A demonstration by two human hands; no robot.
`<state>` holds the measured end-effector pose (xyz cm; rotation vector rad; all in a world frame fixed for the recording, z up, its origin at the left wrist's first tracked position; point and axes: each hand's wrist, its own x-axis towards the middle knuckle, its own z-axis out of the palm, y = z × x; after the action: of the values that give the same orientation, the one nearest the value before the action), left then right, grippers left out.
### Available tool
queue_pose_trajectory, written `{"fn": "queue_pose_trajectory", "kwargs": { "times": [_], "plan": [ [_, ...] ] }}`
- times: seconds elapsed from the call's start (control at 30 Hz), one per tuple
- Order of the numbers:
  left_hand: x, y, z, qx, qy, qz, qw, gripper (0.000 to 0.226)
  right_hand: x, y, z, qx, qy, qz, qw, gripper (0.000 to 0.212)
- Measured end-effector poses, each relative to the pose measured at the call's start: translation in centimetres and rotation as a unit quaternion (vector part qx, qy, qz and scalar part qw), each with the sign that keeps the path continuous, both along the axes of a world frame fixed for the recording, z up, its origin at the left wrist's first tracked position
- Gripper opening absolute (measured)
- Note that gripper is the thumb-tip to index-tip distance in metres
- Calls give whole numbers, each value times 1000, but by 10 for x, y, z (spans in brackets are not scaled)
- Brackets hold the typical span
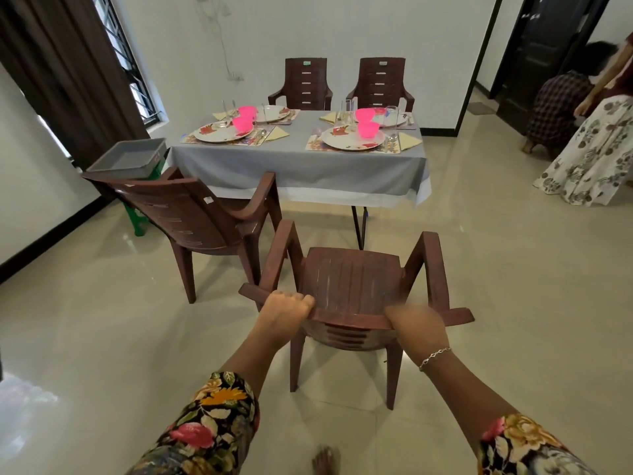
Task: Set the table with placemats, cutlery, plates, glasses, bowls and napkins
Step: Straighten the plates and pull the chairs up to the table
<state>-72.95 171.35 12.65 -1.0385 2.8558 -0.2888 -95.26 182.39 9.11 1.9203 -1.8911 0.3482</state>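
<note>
1. The table (298, 166), under a grey cloth, stands against the white wall; we take it as our landmark.
2. The brown chair (352, 289) we hold is on the near side of the table, set back from it, its seat facing the table.
3. A second brown chair (202, 214) stands at the table's near left corner, turned at an angle; two more sit on the far side.
4. A grey tub (128, 159) rests just left of the table, on a green stand.
5. On the table lie four placemats, each with a floral plate (352, 140); pink bowls (368, 129) sit on or beside the plates.
6. Glasses (390, 116), yellow napkins (409, 141) and cutlery lie beside the plates; details are too small to tell.
7. Our left hand (286, 311) is clenched over the top rail of the chair's backrest.
8. Our right hand (416, 325), a bracelet at the wrist, grasps the same rail further right.
</note>
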Motion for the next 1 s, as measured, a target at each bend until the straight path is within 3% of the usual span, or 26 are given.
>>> {"fn": "queue_pose_trajectory", "kwargs": {
  "times": [0.2,0.33,0.47,0.53,0.67,1.0],
  "plan": [
    [-27,-58,-6,-11,-2,10,1000,29,-30,-60,-2,-4,0,1,1000,32],
    [-43,-105,0,-20,16,-3,1000,15,-45,-105,1,-9,-6,3,1000,32],
    [-53,-164,-7,-38,18,-13,999,36,-55,-152,0,-14,-9,3,1000,32],
    [-61,-181,0,-50,22,-24,998,34,-60,-173,2,-23,-11,8,1000,31],
    [-72,-214,2,-27,23,-20,999,8,-70,-208,0,-24,-8,9,1000,31],
    [-97,-273,-7,-15,0,10,1000,23,-97,-265,0,-37,-9,10,999,31]
  ]
}}
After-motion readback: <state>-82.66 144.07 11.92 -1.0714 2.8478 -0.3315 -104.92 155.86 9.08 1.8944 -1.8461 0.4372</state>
